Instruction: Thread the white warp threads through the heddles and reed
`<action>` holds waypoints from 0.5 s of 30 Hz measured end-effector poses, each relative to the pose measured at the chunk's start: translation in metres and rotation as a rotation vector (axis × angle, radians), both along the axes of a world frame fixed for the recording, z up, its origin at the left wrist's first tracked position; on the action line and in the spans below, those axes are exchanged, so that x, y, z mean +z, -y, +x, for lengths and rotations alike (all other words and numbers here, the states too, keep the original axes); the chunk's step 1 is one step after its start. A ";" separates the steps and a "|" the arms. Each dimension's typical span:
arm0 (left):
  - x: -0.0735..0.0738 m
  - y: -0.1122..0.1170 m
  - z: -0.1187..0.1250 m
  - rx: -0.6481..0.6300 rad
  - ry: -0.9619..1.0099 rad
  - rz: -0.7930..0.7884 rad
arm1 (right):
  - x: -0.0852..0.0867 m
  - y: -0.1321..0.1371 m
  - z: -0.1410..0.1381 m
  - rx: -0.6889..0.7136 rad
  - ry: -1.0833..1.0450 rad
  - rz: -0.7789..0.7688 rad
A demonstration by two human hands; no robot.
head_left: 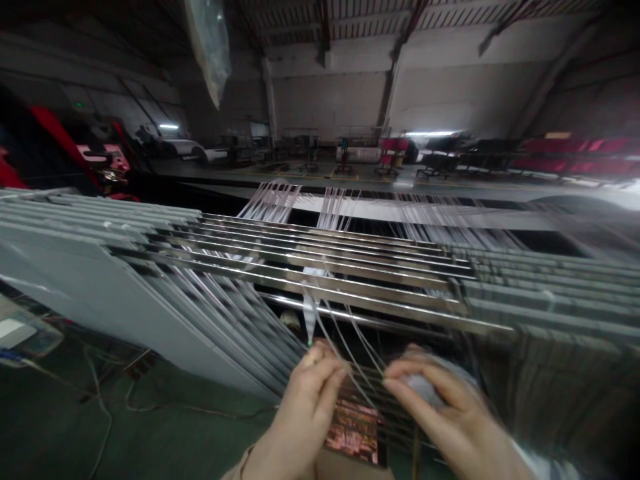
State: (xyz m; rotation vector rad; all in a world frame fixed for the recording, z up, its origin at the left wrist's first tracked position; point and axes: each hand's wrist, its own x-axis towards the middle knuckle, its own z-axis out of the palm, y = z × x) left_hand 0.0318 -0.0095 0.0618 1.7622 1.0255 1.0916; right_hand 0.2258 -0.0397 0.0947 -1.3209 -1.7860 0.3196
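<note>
My left hand pinches pale warp threads at the green tip of a white tapered thread bundle, which hangs from the metal bars above. My right hand is blurred and curls around a white wad of fibre or yarn, with thin threads running between the two hands. Just beyond both hands lie the polished steel bars of a loom's harness frames. A phone-like lit screen shows below and between my hands.
Stacked grey loom panels stand to the left, and more to the right. White warp threads cross beyond the bars. Cables lie on the green floor. Further machines and red equipment fill the hall behind.
</note>
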 end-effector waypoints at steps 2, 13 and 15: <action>-0.002 -0.005 -0.001 0.022 0.243 -0.200 | 0.003 0.010 0.000 0.033 -0.004 0.041; 0.013 0.010 0.009 0.100 0.120 -0.098 | -0.001 0.007 -0.010 0.190 0.005 -0.235; 0.012 0.009 0.009 0.039 0.213 -0.189 | -0.007 0.009 -0.003 0.116 0.002 -0.228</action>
